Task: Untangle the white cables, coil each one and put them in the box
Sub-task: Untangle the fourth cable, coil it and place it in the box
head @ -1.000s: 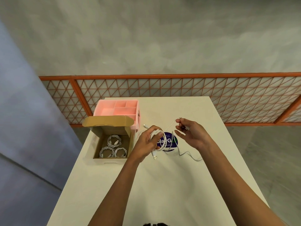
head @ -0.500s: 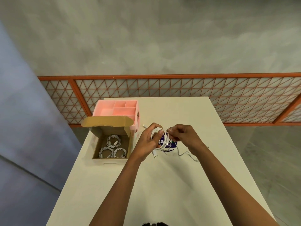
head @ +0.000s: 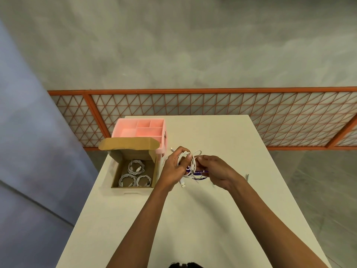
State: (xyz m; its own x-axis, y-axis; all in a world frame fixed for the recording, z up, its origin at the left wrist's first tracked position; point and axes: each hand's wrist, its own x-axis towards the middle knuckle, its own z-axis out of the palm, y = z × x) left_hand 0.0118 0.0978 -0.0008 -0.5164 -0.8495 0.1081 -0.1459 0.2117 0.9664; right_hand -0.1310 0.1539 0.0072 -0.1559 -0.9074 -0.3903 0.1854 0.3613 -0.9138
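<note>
- Since a second ago, right hand (head: 216,171) has closed in to the coil.
- Box (head: 116,176) on left: three coiled cables inside.
- Left hand (head: 174,167) pinches cable (head: 188,163) coil; right fingers pinch its loose, light, floppy end above table (head: 212,219).

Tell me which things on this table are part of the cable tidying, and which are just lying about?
Part of the job:
- white cable coil, held by left hand and right hand
- open brown cardboard box with three coiled white cables

Lying about:
- pink plastic compartment organiser
- purple round sticker
</note>
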